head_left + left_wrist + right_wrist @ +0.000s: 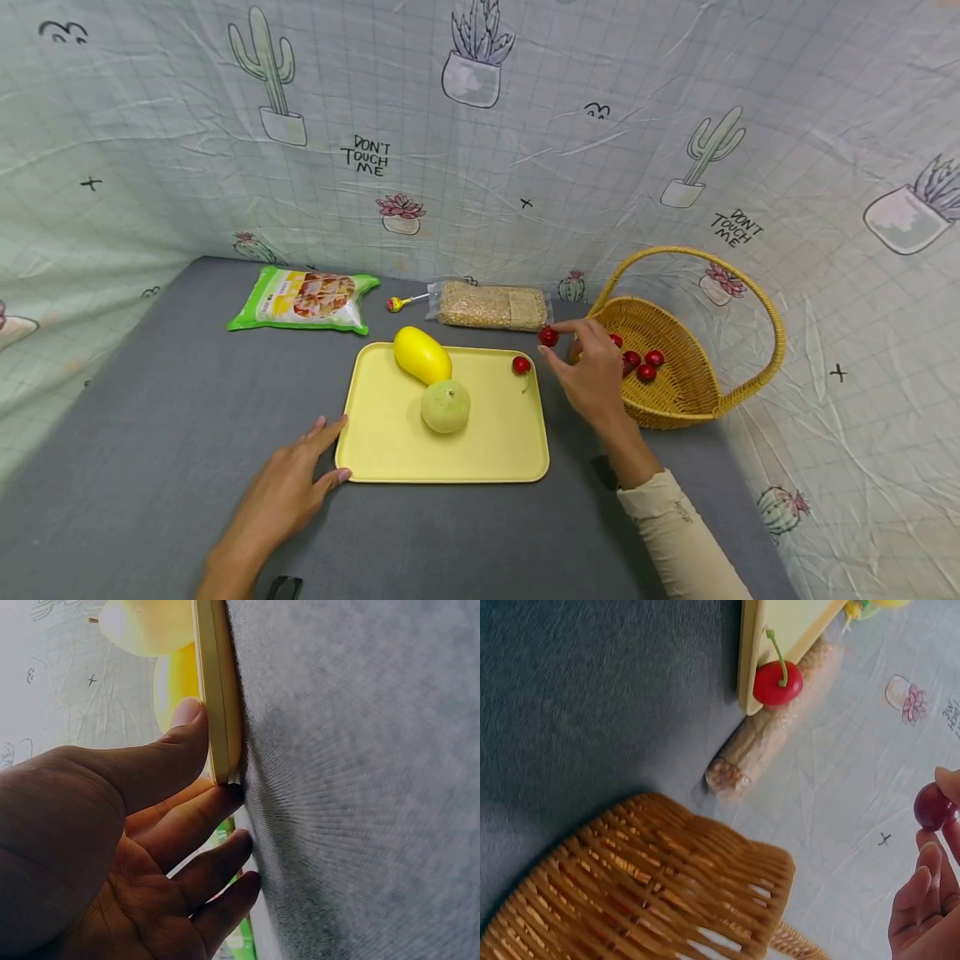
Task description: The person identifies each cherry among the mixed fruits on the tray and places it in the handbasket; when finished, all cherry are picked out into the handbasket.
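In the head view my right hand (592,371) pinches a dark red cherry (548,336) between thumb and fingertips, in front of the wicker basket (678,408). The right wrist view shows the same pinched cherry (933,807) at its right edge. My left hand (288,483) touches the left edge of a yellow tray (390,458), thumb near the front corner, fingers extended. On the tray lie a yellow mango-like fruit (422,355), a round pale green fruit (446,407) and a cherry with a green stem (521,365). Several more cherries (647,373) are inside the basket.
Behind the tray lie a green-and-white food packet (307,300), a yellow-wrapped lollipop (396,304) and a clear bag of grains (491,306). The basket's tall handle (780,333) arches up at the right. A patterned cloth (487,167) hangs behind the grey table (150,417).
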A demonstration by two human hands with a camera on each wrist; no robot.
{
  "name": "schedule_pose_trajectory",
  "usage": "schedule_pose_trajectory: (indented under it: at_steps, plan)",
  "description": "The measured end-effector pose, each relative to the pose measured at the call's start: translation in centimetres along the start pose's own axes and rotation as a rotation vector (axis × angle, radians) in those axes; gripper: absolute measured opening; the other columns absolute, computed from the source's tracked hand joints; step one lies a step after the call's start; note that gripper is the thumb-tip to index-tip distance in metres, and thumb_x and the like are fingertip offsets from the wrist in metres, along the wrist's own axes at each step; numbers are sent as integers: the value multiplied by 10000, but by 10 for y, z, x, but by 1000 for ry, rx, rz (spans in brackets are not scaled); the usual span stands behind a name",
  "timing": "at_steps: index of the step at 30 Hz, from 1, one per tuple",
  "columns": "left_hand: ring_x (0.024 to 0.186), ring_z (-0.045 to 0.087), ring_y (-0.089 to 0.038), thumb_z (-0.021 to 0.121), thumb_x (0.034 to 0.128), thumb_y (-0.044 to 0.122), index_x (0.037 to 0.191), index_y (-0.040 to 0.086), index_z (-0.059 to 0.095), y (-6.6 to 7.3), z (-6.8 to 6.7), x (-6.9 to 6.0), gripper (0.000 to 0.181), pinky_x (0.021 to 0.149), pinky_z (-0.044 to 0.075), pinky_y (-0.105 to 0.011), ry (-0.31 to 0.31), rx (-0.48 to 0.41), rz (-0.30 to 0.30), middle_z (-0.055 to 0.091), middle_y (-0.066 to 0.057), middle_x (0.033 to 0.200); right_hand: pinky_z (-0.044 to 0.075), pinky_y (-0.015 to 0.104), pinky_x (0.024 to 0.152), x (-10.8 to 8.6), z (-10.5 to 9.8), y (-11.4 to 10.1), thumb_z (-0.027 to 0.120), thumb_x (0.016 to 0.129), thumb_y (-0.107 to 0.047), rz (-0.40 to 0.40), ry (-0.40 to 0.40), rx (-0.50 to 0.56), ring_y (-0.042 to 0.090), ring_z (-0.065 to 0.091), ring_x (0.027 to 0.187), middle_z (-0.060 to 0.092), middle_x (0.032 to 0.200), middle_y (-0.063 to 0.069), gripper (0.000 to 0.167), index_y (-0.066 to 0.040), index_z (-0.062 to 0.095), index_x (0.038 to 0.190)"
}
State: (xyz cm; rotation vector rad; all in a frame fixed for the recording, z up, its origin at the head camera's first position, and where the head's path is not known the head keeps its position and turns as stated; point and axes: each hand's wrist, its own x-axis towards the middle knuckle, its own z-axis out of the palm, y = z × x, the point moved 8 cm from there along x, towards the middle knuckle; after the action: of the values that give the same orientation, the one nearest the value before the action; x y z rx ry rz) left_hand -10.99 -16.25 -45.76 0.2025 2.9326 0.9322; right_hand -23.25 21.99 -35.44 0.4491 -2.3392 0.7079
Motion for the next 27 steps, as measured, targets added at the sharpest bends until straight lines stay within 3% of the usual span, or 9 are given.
schedule_pose_trajectory:
  at_steps: [15, 21, 27]
  plan:
    - [1421, 535, -519, 870, 885, 182, 1577, 78, 515, -2, 1, 0, 785, 1058, 492, -708, -3, 7, -3, 497, -339, 1558, 383, 290, 588, 3, -26, 19, 938, 830, -198, 37, 55, 7, 269, 532, 642, 686, 947, 138, 364, -62, 766, 1120]
    - [1410, 541, -526, 865, 891, 180, 1578, 74, 513, -1, 0, -1, 779, 1051, 497, -707, 3, 5, 9, 498, -342, 1554, 416, 270, 592, 3, -33, 29, 943, 821, -198, 64, 62, -3, 228, 563, 667, 719, 995, 159, 380, -63, 768, 1131]
    - [1409, 540, -530, 865, 891, 180, 1578, 72, 512, -1, 0, -1, 780, 1059, 492, -710, 5, 6, 15, 502, -343, 1550, 450, 312, 608, 2, -35, 43, 937, 827, -175, 103, 63, -21, 269, 609, 677, 708, 974, 138, 358, -62, 767, 1121]
